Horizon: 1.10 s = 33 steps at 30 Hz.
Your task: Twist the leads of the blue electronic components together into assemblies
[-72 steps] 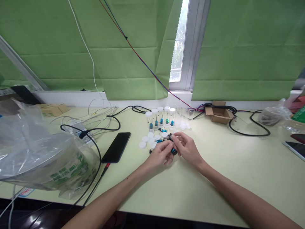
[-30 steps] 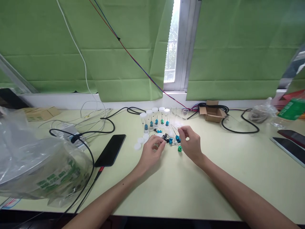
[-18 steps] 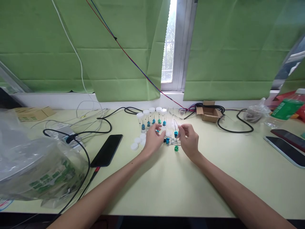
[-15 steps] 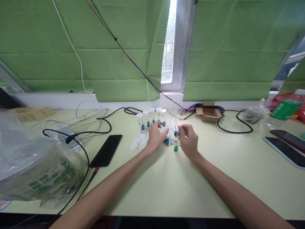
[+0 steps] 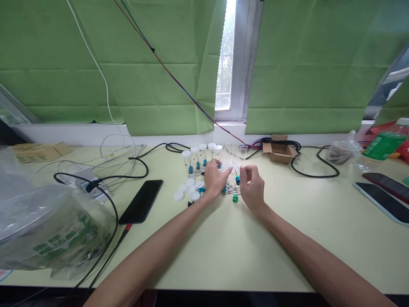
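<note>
In the head view my right hand [image 5: 254,185] is closed in a pinch on a small blue part with thin wire legs [image 5: 237,180], whose wires point up and to the left. My left hand [image 5: 215,179] has its thumb and fingers apart, in front of the capped clear tubes [image 5: 191,164], several of which have blue parts inside. An uncapped clear tube [image 5: 227,157] stands just behind my left thumb; whether they touch is hidden. Below the hands lie a green part [image 5: 235,198] and a tangle of wire-legged parts [image 5: 232,190].
Loose white caps [image 5: 179,196] lie left of my left hand. A black phone [image 5: 142,201] and a plastic-wrapped bundle [image 5: 60,230] are further left. At the back sit an open cardboard box [image 5: 280,152] and black cables [image 5: 315,175]; a bottle [image 5: 383,147] and two phones [image 5: 381,202] are at right.
My left hand has moved slightly right, uncovering a small black piece and a blue part near the caps. The pinched blue part has tilted and shifted slightly in my right hand.
</note>
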Tool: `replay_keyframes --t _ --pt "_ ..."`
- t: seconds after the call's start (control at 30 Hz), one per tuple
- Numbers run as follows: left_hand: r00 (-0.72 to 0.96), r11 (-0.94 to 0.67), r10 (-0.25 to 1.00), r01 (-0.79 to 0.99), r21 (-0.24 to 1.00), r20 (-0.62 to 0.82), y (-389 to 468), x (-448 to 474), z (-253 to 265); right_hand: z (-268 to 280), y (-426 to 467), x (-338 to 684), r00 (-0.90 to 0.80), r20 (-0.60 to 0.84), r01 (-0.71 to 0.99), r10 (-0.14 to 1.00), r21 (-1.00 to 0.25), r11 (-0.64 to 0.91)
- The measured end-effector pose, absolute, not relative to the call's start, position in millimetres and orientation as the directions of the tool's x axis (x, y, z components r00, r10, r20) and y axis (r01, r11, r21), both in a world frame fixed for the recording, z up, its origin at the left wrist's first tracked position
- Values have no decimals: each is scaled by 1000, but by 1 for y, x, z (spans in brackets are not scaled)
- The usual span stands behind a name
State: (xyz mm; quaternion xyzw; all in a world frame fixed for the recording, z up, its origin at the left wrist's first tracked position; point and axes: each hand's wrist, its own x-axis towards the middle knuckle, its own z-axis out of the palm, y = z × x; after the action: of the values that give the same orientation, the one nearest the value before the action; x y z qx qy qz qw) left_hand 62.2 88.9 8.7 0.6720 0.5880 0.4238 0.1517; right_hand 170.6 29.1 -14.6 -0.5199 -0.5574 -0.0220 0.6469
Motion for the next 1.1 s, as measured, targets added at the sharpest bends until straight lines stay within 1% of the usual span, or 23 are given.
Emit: replay_keyframes --t 0.2,0.27,0.43,0.5,0.6,0.77,0.87,0.97,1.1 --pt "-89 -257 908 653 712 410 90 69 4 -17 30 171 380 740 600 554 -654 462" --pt "-103 -287 888 636 716 447 89 70 4 -17 30 171 390 725 574 569 -674 466" --pt "-133 -461 779 540 704 612 76 59 20 -14 28 169 423 709 499 564 -702 508" --pt "-81 -553 744 484 679 663 65 49 30 -12 26 168 422 712 477 562 -701 530" --pt "-2 -636 717 404 657 697 47 30 40 -10 22 164 391 718 449 576 -695 562" --pt "160 -692 707 356 628 689 29 3 24 -10 12 153 288 729 392 621 -681 618" --pt "216 -732 668 363 576 712 26 -7 9 -11 6 145 240 732 331 637 -679 655" --pt "227 -686 723 350 638 652 22 -12 4 -12 3 139 212 737 289 642 -674 680" --pt "290 -640 768 352 683 571 19 -14 10 -12 1 137 212 736 261 643 -676 689"
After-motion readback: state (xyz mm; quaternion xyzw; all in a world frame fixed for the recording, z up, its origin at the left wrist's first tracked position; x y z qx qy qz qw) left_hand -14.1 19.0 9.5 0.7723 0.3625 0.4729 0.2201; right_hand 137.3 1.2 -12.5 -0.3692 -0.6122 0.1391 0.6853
